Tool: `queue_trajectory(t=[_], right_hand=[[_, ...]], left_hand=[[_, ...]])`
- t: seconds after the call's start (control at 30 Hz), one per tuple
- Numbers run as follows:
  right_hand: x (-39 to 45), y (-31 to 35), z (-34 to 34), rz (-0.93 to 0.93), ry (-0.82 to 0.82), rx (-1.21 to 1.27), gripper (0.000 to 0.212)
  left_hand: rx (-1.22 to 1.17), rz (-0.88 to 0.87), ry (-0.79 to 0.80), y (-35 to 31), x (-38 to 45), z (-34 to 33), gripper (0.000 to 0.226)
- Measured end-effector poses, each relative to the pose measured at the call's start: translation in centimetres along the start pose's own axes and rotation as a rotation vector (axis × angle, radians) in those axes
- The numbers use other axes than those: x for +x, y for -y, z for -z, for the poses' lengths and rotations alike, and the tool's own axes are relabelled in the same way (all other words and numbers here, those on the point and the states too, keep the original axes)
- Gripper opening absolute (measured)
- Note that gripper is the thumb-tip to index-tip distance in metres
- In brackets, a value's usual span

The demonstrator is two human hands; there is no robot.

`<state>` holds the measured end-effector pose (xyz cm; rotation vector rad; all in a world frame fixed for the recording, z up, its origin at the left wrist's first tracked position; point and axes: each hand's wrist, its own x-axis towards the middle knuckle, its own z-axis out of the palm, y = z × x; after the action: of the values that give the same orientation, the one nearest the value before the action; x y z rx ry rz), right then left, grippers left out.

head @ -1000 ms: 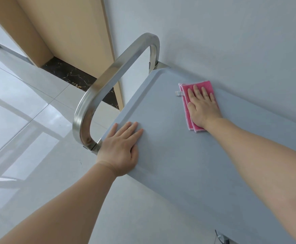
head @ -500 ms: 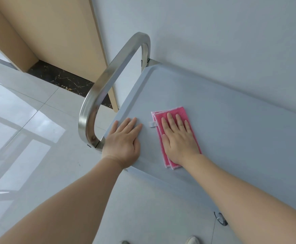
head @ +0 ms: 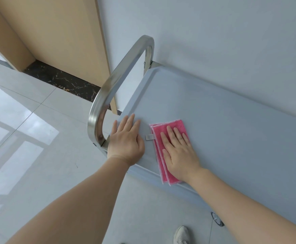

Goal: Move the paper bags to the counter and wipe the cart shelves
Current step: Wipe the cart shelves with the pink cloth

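Your right hand (head: 178, 152) lies flat, fingers straight, pressing the folded pink cloth (head: 163, 152) onto the cart's grey top shelf (head: 231, 138) at its near edge. Your left hand (head: 126, 143) rests flat beside it, by the steel handle (head: 119, 81).

A folded pink microfibre cloth (head: 168, 147) with a small grey tag lay flat on the smooth grey plastic cart shelf (head: 231, 138), its near end apparently overhanging the front edge.
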<state>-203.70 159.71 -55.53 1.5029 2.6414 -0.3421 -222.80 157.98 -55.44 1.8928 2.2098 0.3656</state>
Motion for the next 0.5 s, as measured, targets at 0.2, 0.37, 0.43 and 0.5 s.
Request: queue_trajectory(t=[0.2, 0.37, 0.43, 0.5], right_hand=[[1.5, 0.1, 0.2, 0.098, 0.035, -0.05, 0.065], [3.8, -0.5, 0.8, 0.144, 0.048, -0.081, 0.071], [5.2, -1.1, 1.1, 0.142, 0.043, -0.095, 0.074], [7.0, -1.9, 1.5, 0.124, 0.043, -0.114, 0.077]], left_hand=[[-0.111, 0.155, -0.034, 0.1, 0.5, 0.1, 0.06], [-0.043, 0.089, -0.015, 0.8, 0.2, 0.7, 0.062], [-0.037, 0.09, -0.013, 0.7, 0.2, 0.8, 0.064], [-0.039, 0.092, -0.026, 0.6, 0.2, 0.7, 0.063]])
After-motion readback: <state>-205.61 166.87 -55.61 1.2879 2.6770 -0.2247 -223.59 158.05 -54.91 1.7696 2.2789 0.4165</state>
